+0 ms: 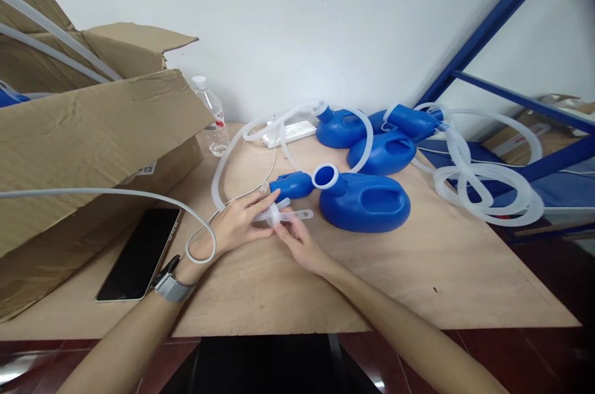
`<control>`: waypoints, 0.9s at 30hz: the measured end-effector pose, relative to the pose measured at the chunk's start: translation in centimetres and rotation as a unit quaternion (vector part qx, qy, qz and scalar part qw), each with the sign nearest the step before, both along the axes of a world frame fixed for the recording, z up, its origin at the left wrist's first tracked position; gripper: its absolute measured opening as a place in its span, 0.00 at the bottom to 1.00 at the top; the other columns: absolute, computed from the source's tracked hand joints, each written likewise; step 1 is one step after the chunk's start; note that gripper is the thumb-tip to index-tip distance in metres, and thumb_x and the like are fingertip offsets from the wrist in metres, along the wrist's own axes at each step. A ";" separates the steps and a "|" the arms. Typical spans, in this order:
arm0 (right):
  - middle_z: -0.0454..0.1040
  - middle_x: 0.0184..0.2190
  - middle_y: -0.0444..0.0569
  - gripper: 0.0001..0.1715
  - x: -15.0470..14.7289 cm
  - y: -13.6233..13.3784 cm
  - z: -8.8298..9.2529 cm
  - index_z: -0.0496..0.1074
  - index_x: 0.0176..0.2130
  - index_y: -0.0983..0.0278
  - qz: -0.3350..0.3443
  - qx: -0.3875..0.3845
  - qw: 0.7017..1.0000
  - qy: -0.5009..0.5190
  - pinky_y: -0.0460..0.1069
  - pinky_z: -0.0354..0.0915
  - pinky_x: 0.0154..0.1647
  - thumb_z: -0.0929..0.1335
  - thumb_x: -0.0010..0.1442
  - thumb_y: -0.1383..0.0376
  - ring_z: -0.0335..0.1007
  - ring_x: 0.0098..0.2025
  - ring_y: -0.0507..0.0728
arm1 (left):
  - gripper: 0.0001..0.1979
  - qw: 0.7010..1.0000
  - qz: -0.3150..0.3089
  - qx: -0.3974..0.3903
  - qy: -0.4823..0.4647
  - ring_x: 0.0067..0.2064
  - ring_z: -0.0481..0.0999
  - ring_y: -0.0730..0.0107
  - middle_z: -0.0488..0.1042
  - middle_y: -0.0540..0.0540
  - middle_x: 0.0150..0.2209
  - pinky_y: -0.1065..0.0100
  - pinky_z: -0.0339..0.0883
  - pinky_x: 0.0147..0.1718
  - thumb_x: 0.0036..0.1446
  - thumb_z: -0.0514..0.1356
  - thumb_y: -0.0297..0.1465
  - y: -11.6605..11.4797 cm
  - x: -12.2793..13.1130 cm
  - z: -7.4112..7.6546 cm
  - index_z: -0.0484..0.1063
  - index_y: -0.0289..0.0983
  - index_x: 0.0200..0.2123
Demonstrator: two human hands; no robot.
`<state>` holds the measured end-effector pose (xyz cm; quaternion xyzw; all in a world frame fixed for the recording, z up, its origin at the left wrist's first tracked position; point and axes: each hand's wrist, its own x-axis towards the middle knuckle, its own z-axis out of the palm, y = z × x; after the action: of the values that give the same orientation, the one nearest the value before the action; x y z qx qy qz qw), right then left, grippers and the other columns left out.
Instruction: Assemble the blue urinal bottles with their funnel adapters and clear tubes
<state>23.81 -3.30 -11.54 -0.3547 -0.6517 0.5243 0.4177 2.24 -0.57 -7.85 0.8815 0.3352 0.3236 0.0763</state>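
Over the middle of the table, my left hand (242,220) and my right hand (300,244) meet at a small translucent plastic fitting (273,215) with a flat, holed strap (303,214). Fingers of both hands are closed on the fitting. Part of it is hidden by them. A clear tube (223,174) curves down to my left hand. Just beyond my fingers lies a blue funnel-like plastic piece (297,185). To its right a blue handled bottle, probably a urinal bottle (367,211), lies on its side, its white-rimmed mouth facing me.
More blue bottles (383,155) and coiled clear tubing (488,196) lie at the back right. A cardboard box (102,127) stands left, near a phone (139,254), a water bottle (211,115) and a power strip (292,132). A white cable (139,192) crosses my left wrist. Blue metal framing (483,22) borders the right.
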 end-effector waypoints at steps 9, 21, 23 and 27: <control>0.74 0.60 0.52 0.23 -0.6 -0.6 0.0 0.81 0.56 0.53 -0.051 -0.032 0.997 0.047 0.60 0.73 0.62 0.73 0.65 0.49 0.75 0.59 0.62 | 0.38 0.997 0.054 0.024 -0.053 0.52 0.85 0.57 0.80 0.37 0.57 0.59 0.81 0.52 0.68 0.66 0.38 0.1 0.3 -0.4 0.57 0.42 0.76; 0.75 0.45 0.48 0.17 -0.1 -0.2 0.9 0.79 0.39 0.57 -0.035 -0.067 0.995 0.067 0.58 0.75 0.55 0.79 0.56 0.51 0.76 0.48 0.60 | 0.43 0.999 -0.018 0.033 -0.023 0.64 0.79 0.51 0.74 0.35 0.66 0.54 0.78 0.59 0.68 0.65 0.40 0.1 0.2 -1.1 0.48 0.47 0.79; 0.72 0.45 0.48 0.18 -0.1 -0.3 0.8 0.77 0.37 0.58 -0.046 -0.063 0.996 0.042 0.56 0.76 0.50 0.78 0.58 0.49 0.75 0.46 0.58 | 0.43 0.999 -0.030 0.032 -0.021 0.63 0.80 0.52 0.74 0.37 0.66 0.55 0.79 0.58 0.69 0.65 0.40 0.0 0.4 -0.9 0.48 0.48 0.79; 0.67 0.47 0.49 0.21 0.0 -0.3 0.4 0.75 0.38 0.58 -0.038 -0.053 0.998 0.022 0.55 0.76 0.48 0.73 0.63 0.44 0.71 0.49 0.59 | 0.43 0.998 -0.044 0.038 -0.030 0.61 0.81 0.54 0.76 0.39 0.65 0.56 0.80 0.57 0.69 0.66 0.38 -0.2 0.9 -0.4 0.48 0.48 0.79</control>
<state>23.77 -3.64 -11.11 -0.3894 -0.6000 0.5493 0.4319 3.12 -0.79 -8.27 0.8874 0.2812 0.3591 0.0672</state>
